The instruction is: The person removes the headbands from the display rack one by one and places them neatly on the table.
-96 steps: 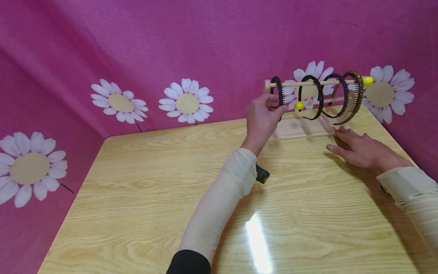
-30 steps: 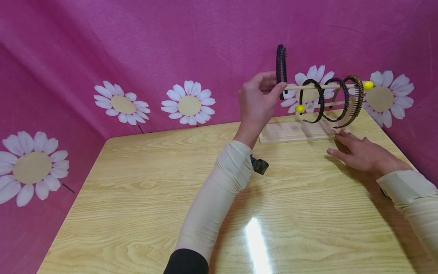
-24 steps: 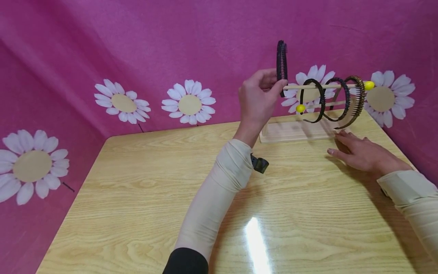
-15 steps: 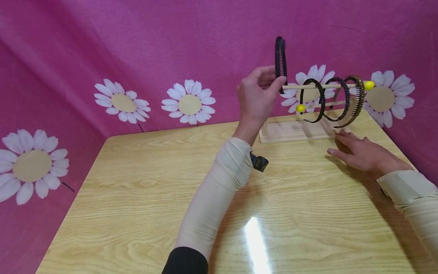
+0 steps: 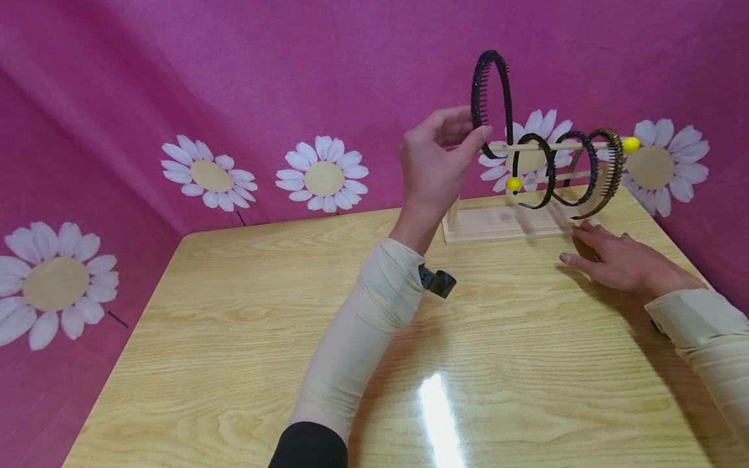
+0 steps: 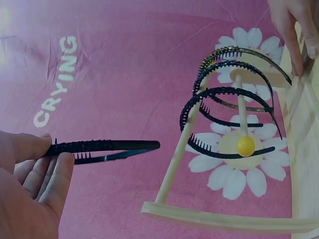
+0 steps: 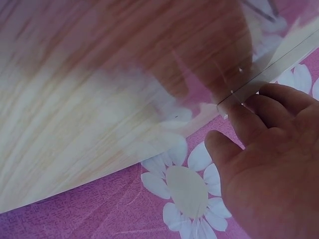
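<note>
The black headband (image 5: 478,86) is pinched on one limb between the thumb and fingers of the left hand (image 5: 434,162), so that grip is clamped on it, and it is held above the upper rod (image 6: 172,168) of the wooden stand (image 5: 506,225), its free ends pointed down; in the left wrist view a gap is seen between those ends and the wood. Since only one side is grasped, the band could be twisted or dropped if the pinch is loosened or a tip is knocked. If it is swung toward the right, the nearest hanging headband (image 5: 549,162) might be bumped and driven against the dark headband (image 5: 593,170) and the brown-gold headband (image 5: 617,162) beyond, and comb teeth could be tangled. The lower yellow ball (image 5: 513,184), fixed on the lower rod (image 6: 242,117), could also be caught by a low tip. Nothing is held by the right hand (image 5: 626,263); its grip is relaxed, the fingers being extended at the right end of the base, though how firmly anything is pressed there cannot be told. Should the base be poorly braced, the stand could be dragged or tipped on the counter (image 5: 234,325) by a snagged band being pulled.
</note>
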The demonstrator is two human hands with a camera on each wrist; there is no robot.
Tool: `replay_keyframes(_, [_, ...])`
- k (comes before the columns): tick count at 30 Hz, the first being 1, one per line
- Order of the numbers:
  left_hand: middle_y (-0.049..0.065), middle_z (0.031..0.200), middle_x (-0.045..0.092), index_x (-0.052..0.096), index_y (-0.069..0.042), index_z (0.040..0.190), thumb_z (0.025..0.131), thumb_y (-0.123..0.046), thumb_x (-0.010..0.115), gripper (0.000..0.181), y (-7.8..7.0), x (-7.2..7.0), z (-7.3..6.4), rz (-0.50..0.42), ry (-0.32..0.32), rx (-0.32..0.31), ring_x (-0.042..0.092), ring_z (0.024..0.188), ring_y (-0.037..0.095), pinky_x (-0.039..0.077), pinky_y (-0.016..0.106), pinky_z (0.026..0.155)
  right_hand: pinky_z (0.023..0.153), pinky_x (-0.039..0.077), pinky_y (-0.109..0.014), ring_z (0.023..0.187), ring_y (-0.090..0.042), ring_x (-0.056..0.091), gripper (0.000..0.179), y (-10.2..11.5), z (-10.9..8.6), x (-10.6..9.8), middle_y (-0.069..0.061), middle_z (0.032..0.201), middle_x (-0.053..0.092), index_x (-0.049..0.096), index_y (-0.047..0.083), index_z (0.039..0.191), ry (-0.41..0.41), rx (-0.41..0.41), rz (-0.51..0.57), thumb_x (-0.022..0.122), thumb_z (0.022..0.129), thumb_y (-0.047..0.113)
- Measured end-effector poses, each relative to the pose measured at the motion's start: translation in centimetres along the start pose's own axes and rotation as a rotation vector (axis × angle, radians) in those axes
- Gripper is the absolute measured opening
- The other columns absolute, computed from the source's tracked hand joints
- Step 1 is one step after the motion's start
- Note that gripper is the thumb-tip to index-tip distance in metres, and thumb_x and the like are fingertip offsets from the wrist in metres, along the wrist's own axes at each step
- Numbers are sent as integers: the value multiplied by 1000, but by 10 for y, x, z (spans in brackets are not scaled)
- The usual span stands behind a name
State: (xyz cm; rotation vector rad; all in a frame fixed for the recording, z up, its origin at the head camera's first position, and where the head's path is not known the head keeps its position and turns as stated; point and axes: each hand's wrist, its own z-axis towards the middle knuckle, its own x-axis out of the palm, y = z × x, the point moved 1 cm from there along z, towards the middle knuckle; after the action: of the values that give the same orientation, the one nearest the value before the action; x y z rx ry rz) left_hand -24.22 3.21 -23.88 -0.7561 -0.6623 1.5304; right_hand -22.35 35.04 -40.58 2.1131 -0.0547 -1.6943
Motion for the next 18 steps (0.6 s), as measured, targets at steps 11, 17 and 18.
replay_keyframes(11, [7,93,74,72,3,112,89,-5,77,24,-2,-2,-14,-32,114,-59,68,81,8,57,22,78,108,12,-76,139,-61,19,88,-2,-1,1,-35,159,10,19,-5,157,16,15,6,47,102,57])
replay_keyframes(17, [10,92,74,72,5,111,88,-2,77,24,6,-5,-19,-67,142,-77,68,82,11,57,24,78,108,13,-76,141,-57,17,87,-1,-1,1,-34,159,11,21,-7,156,13,0,4,49,102,56])
replay_keyframes(18, [11,92,73,72,6,111,88,-1,77,24,8,-5,-20,-84,145,-87,68,82,12,57,25,78,108,13,-76,142,-56,17,86,-1,-1,0,-34,159,12,22,-7,155,12,-4,1,48,102,56])
